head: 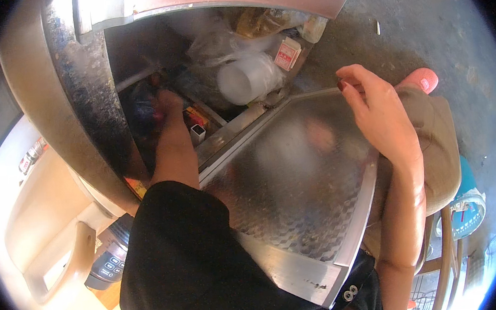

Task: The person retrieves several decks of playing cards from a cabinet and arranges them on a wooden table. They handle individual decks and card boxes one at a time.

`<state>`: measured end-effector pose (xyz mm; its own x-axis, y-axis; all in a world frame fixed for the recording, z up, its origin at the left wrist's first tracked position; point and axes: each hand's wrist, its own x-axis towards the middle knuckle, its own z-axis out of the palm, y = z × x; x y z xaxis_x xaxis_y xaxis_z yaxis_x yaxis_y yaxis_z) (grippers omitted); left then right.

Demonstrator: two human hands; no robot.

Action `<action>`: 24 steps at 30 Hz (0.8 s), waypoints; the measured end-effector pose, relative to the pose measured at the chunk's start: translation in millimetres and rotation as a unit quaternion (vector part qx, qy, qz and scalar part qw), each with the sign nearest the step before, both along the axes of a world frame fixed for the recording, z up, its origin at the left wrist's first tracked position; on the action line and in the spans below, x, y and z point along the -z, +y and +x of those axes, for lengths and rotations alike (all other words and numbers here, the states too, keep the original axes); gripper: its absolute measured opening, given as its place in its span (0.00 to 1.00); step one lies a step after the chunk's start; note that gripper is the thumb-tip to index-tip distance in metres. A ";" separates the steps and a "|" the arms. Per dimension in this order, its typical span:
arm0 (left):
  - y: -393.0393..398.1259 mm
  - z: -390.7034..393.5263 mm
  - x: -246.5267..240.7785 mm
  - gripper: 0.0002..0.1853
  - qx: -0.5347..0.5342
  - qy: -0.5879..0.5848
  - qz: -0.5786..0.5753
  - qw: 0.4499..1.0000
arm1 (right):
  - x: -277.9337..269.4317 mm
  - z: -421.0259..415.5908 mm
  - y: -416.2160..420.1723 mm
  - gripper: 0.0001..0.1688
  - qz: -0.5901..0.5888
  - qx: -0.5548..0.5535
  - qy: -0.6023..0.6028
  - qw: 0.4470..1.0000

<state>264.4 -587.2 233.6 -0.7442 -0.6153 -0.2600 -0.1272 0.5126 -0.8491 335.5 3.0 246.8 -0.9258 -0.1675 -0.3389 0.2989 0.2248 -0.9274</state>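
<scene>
My left hand (167, 101) is deep inside a low, dark cabinet, among dim items. Shadow hides its fingers and whatever they may touch. Close to that wrist stand a small white open-topped box (198, 133) and a red-and-yellow packet (197, 115). A translucent white plastic tub (246, 80) lies tipped with its mouth towards me, beside clear plastic bags (211, 44). My right hand (375, 110) hovers near the outer corner of the swung-out metal-framed cabinet door (294, 182). Its fingers are loosely bent, with nothing in them.
At the cabinet's edge are a red-and-white box (287, 55) and a yellowish bag (259, 22). A pink slipper (423, 80) is on the concrete floor (404, 33). Right of my knee (434, 140) is a teal basket (469, 212). A dark appliance with buttons (110, 262) stands at left.
</scene>
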 end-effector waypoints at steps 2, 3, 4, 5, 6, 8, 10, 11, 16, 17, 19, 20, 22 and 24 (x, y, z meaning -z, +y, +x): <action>-14.1 9.5 14.5 0.20 0.053 0.210 0.065 0.974 | -0.5 0.5 0.9 0.12 0.003 -0.009 -0.004 1.000; -15.6 9.9 15.1 0.21 0.117 0.226 0.130 0.958 | -1.2 -0.4 1.7 0.13 0.006 -0.023 -0.009 1.000; -17.3 9.6 15.2 0.23 0.180 0.240 0.193 0.934 | -1.7 -1.1 2.1 0.13 0.009 -0.037 -0.013 0.999; -13.3 5.0 13.8 0.23 0.217 0.261 0.227 0.913 | -1.6 -0.9 2.3 0.13 0.012 -0.038 -0.016 0.999; -8.7 0.0 10.7 0.23 0.254 0.279 0.257 0.890 | -1.3 -0.9 2.7 0.13 0.014 -0.038 -0.018 0.999; 0.9 -20.7 -4.3 0.21 0.280 0.333 0.256 0.863 | -1.2 -1.2 3.4 0.13 0.017 -0.036 -0.015 0.999; 36.9 -37.5 -29.0 0.24 0.275 0.356 0.135 0.883 | -0.5 -1.6 2.2 0.13 0.024 -0.027 -0.009 0.999; 47.4 -38.4 -37.8 0.25 0.269 0.366 0.069 0.888 | -0.6 -2.0 2.1 0.13 0.025 -0.026 -0.010 0.999; 20.8 -38.7 -28.5 0.24 0.101 0.417 -0.044 0.902 | -4.0 -2.5 2.3 0.13 0.029 -0.027 -0.009 0.999; 17.0 -34.2 -28.9 0.24 0.065 0.377 -0.053 0.922 | -5.2 -2.2 -0.1 0.12 0.022 -0.022 0.011 0.999; -2.0 -36.5 -13.1 0.23 0.042 0.296 -0.048 0.953 | -4.9 -1.4 -2.7 0.12 0.010 -0.008 0.050 0.999; 4.8 -42.1 -4.6 0.22 0.085 0.262 -0.026 0.961 | -3.8 -1.2 -2.0 0.12 0.012 -0.003 0.044 0.999; 18.7 -38.7 10.3 0.19 0.194 0.199 0.018 0.960 | -2.4 -0.5 -0.8 0.12 0.015 0.005 0.034 0.999; 21.0 -26.6 15.1 0.15 0.298 0.137 0.056 0.943 | -1.8 -0.1 0.6 0.12 0.017 0.004 0.031 0.999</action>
